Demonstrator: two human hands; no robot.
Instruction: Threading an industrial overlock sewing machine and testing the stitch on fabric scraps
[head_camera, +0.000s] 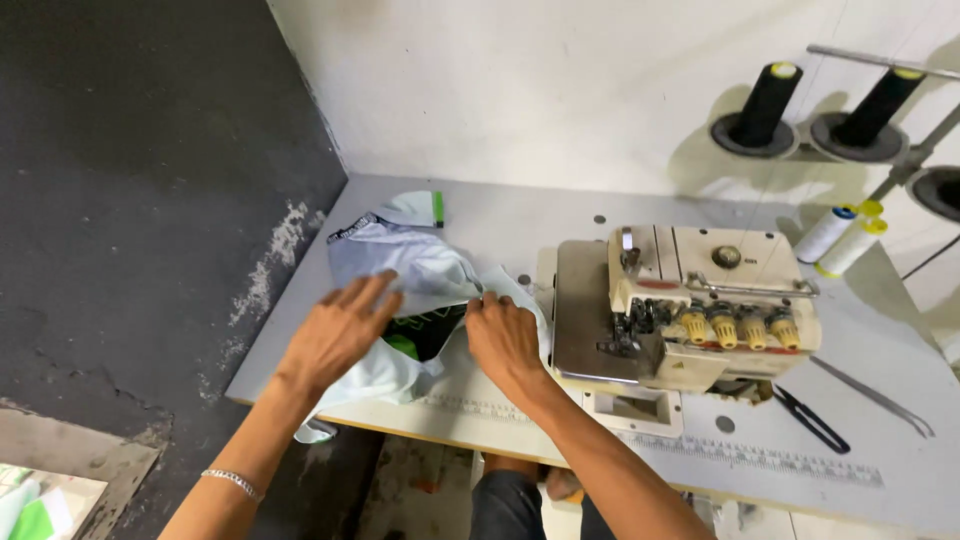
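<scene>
Two hands on white garment (400, 300): L hand (340, 330) spread flat, pinning cloth; R hand (503, 335) curled, gripping edge beside overlock machine (700, 310), w/ snips (810, 418) near.

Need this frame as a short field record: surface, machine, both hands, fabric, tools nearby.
surface: pale sewing table against a white wall
machine: cream overlock machine, right of the hands
left hand: flat on the fabric, fingers spread
right hand: pressing the fabric's right edge
fabric: white garment pieces with black and green parts
tools: black snips, tweezers
thread: black cones, white cones
</scene>
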